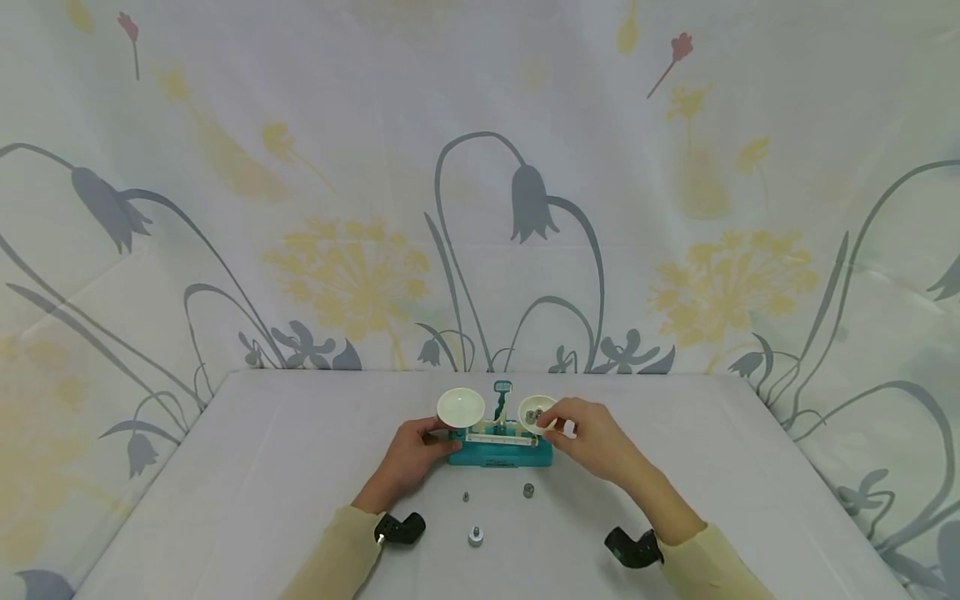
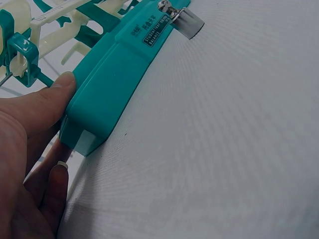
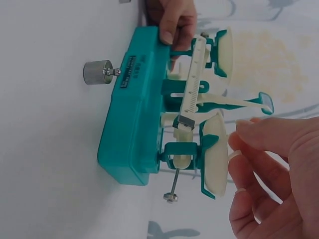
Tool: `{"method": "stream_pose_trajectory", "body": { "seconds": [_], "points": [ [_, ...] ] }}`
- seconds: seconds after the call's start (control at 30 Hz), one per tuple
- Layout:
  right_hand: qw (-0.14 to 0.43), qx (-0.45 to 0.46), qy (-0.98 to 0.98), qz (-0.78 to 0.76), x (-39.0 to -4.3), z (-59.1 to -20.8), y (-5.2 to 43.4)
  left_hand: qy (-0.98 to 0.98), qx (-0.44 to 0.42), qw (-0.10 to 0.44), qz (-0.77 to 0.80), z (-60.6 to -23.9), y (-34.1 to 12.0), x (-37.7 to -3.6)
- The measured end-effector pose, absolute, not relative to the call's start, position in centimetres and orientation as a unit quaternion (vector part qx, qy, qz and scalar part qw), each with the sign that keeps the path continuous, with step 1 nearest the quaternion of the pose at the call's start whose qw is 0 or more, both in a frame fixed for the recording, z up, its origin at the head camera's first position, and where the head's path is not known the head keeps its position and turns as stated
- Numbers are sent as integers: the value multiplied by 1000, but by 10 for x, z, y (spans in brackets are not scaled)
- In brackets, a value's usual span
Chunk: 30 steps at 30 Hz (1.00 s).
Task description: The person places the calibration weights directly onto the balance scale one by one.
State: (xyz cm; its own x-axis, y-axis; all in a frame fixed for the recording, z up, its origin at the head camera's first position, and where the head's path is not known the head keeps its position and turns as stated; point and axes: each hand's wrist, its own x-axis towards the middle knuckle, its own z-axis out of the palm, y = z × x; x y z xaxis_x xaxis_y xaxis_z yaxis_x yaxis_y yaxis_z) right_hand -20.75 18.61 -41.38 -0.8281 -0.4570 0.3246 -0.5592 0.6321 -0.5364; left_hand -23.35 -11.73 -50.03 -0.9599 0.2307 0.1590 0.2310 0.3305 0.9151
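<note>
The left hand [image 1: 408,457] has its thumb [image 2: 60,87] pressed on the top edge of the teal scale [image 1: 500,451], at the scale's left end. Its other fingers [image 2: 52,186] curl down the end of the base, so the hand grips the scale. The right hand [image 1: 592,437] sits at the right pan [image 1: 536,414], in the middle of the head view. Its fingers [image 3: 271,137] are bent and close together, with the tips right at the pan's rim. The pictures do not show clearly if they pinch the rim or only touch it. 2 small metal weights [image 1: 533,414] lie in that pan. The left pan [image 1: 461,406] rides higher than the right one.

The scale stands on a white table [image 1: 262,467], near the far edge. 3 more small metal weights lie on the table below the scale in the head view: a tiny one [image 1: 466,497], a wider one [image 1: 528,490] and one with a knob [image 1: 476,535]. A flowered cloth [image 1: 480,183] fills the upper part of the frame.
</note>
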Motion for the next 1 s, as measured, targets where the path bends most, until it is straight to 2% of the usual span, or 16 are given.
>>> {"method": "stream_pose_trajectory", "body": {
  "seconds": [0.8,1.0],
  "points": [
    [95,297,-892,326,-190,-418,184,-814,-157,1,-559,-500,-119,-235],
    [76,302,-891,329,-186,-423,183,-815,-153,-1,-559,-499,-119,-234]
  ]
}}
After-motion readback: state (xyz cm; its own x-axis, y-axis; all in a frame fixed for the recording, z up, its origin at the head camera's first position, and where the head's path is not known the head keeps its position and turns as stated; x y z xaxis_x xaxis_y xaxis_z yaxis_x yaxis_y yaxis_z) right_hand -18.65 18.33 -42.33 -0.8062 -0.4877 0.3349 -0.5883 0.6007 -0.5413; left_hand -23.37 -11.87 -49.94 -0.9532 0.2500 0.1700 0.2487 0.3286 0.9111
